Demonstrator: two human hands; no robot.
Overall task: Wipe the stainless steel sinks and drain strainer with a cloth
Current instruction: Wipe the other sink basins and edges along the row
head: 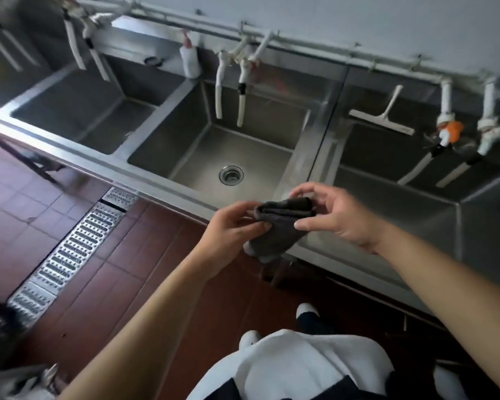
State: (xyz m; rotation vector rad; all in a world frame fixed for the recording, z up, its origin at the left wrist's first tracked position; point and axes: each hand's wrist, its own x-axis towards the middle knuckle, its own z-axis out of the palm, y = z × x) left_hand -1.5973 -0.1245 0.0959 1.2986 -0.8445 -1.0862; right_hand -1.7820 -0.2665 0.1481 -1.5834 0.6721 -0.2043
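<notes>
Holding the dark grey cloth [277,226] folded between both hands at the frame's centre, you pinch its left edge with your left hand [231,226], while your right hand [338,215] grips the right end, fingers curled. Above it, the middle sink [185,134] shows its drain strainer [231,174].

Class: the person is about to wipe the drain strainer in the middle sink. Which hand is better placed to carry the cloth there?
Probably the left hand: it pinches the dark cloth firmly and is nearer the drain strainer. The right hand only touches the cloth's far end.
</notes>
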